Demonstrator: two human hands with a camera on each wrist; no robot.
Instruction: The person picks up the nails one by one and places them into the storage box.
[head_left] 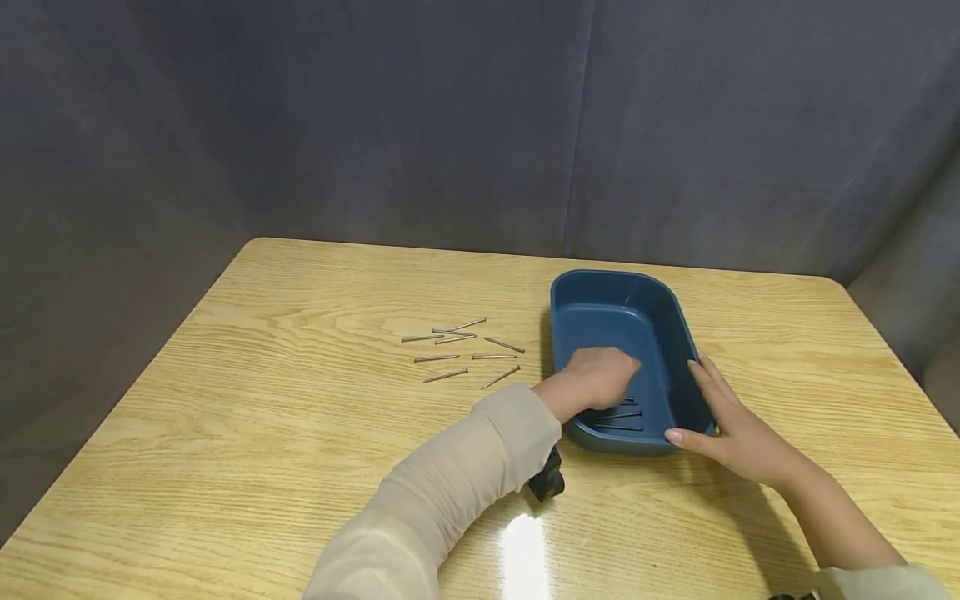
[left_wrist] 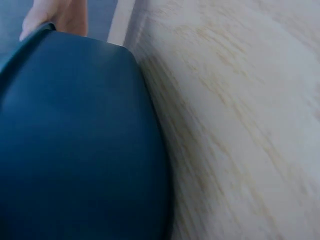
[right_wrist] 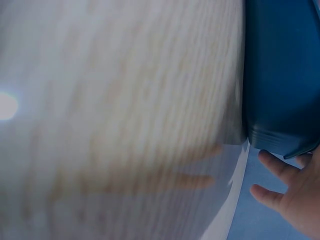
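Note:
A deep blue tray (head_left: 626, 447) with rounded corners stands right of the table's middle. My left hand (head_left: 597, 377) reaches into it with bent fingers; the fingertips are mostly hidden, so whether they hold anything does not show. Several dark nails (head_left: 620, 416) lie on the tray floor beside that hand. My right hand (head_left: 738, 433) rests at the tray's near right corner, thumb at the rim and fingers along the outer right wall. In the right wrist view the fingers of this right hand (right_wrist: 306, 197) look straight and spread. The left wrist view shows the tray's outside wall (left_wrist: 85, 135) and the right hand (left_wrist: 65, 19).
More loose nails (head_left: 447, 375) lie scattered on the wooden table (head_left: 247, 433) left of the tray. A small black device (head_left: 547, 479) hangs under the left sleeve. Behind the table's far edge is a dark grey curtain (head_left: 420, 125).

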